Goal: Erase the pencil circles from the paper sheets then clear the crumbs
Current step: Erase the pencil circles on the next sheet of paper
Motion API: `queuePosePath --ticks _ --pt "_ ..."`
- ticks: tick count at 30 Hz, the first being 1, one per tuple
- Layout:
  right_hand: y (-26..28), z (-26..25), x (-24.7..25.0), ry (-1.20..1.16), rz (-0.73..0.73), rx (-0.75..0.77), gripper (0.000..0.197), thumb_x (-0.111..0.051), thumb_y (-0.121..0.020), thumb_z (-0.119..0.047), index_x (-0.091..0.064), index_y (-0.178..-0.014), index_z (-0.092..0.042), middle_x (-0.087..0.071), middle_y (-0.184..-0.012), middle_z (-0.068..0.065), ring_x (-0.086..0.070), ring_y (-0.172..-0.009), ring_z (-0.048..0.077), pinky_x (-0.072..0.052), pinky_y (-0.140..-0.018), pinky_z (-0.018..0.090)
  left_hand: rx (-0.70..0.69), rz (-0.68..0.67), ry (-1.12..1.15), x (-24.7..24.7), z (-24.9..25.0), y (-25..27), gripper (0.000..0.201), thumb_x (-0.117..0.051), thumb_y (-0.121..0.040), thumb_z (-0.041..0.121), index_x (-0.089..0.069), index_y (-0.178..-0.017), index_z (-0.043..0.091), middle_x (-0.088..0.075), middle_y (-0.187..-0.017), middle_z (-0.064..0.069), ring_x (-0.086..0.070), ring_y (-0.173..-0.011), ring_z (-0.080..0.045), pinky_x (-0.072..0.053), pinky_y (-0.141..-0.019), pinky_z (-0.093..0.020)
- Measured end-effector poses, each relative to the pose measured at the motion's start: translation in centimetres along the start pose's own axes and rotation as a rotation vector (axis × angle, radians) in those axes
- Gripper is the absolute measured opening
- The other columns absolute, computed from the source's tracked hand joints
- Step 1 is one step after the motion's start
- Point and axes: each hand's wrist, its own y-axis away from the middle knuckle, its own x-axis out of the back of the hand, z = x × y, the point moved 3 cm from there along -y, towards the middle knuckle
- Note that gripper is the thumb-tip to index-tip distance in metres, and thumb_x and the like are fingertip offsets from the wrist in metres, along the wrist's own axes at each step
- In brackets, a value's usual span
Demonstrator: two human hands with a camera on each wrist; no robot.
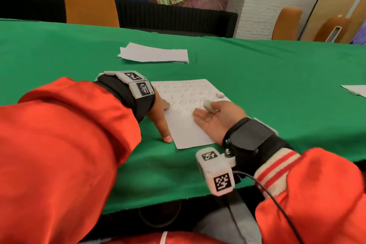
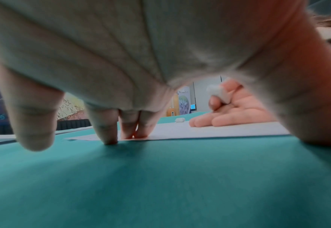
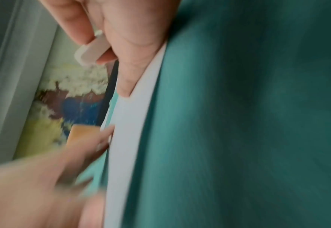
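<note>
A white paper sheet point(image 1: 190, 130) covered with pencil circles lies on the green tablecloth point(image 1: 277, 85). My left hand point(image 1: 161, 113) presses its left edge with straight, spread fingers point(image 2: 106, 128). My right hand point(image 1: 213, 117) lies on its side on the sheet's right part, pinching a white eraser point(image 1: 209, 104) between thumb and forefinger; its other fingers stretch out on the paper. The left wrist view shows that eraser point(image 2: 218, 92) raised above the sheet point(image 2: 219, 131). In the right wrist view the eraser point(image 3: 91, 50) sticks out of the pinch, beside the paper point(image 3: 129, 138).
A second small white eraser piece point(image 1: 219, 95) rests at the sheet's right edge. A stack of paper point(image 1: 154, 55) lies farther back. Another sheet point(image 1: 354, 89) pokes in at the far right. Orange chairs point(image 1: 91, 4) stand behind the table.
</note>
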Motion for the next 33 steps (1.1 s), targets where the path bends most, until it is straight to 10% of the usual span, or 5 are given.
queuePosePath --ticks 5,14,22,28,33 --pt "0.1 -2.1 0.3 -0.016 0.026 0.084 0.022 -0.032 -0.099 -0.008 -0.051 -0.099 0.002 -0.049 -0.135 0.02 -0.05 -0.122 0.031 -0.04 -0.101 0.037 -0.017 -0.007 0.026 0.0 0.0 0.0 0.085 -0.07 -0.075 0.053 -0.034 -0.141 0.013 -0.04 -0.137 0.002 -0.035 -0.105 -0.012 -0.031 -0.09 -0.028" --pt "-0.5 0.2 0.1 0.049 -0.08 -0.053 0.02 -0.033 -0.098 -0.008 -0.048 -0.087 -0.001 -0.035 -0.144 0.023 -0.042 -0.131 0.033 -0.045 -0.094 0.04 0.012 -0.012 0.0 0.2 0.1 0.4 0.099 -0.068 -0.072 0.061 -0.022 -0.148 0.017 -0.03 -0.152 -0.005 -0.034 -0.136 -0.021 -0.027 -0.107 -0.029" --pt "-2.0 -8.1 7.0 -0.17 0.257 0.24 0.04 -0.029 -0.101 -0.009 -0.032 -0.139 0.003 -0.024 -0.152 0.014 -0.019 -0.142 0.024 -0.019 -0.116 0.034 0.017 -0.02 0.002 0.3 0.0 0.5 0.098 -0.069 -0.073 0.059 -0.023 -0.148 0.018 -0.031 -0.152 -0.003 -0.034 -0.136 -0.022 -0.027 -0.107 -0.031" --pt "-0.4 -3.5 2.0 0.069 -0.036 0.048 0.02 -0.036 -0.099 -0.01 -0.053 -0.093 -0.002 -0.055 -0.124 0.02 -0.054 -0.112 0.031 -0.043 -0.095 0.04 0.01 -0.034 0.01 0.5 0.0 0.7 0.096 -0.068 -0.073 0.061 -0.025 -0.147 0.019 -0.031 -0.152 -0.001 -0.033 -0.137 -0.02 -0.025 -0.109 -0.031" --pt "-2.1 -3.7 3.2 0.133 0.137 0.103 0.019 -0.037 -0.097 -0.005 -0.048 -0.113 -0.001 -0.053 -0.088 0.011 -0.055 -0.083 0.022 -0.047 -0.082 0.036 -0.006 -0.029 0.019 0.5 0.1 0.8 0.09 -0.067 -0.075 0.06 -0.031 -0.145 0.018 -0.036 -0.149 -0.001 -0.036 -0.134 -0.019 -0.028 -0.104 -0.027"
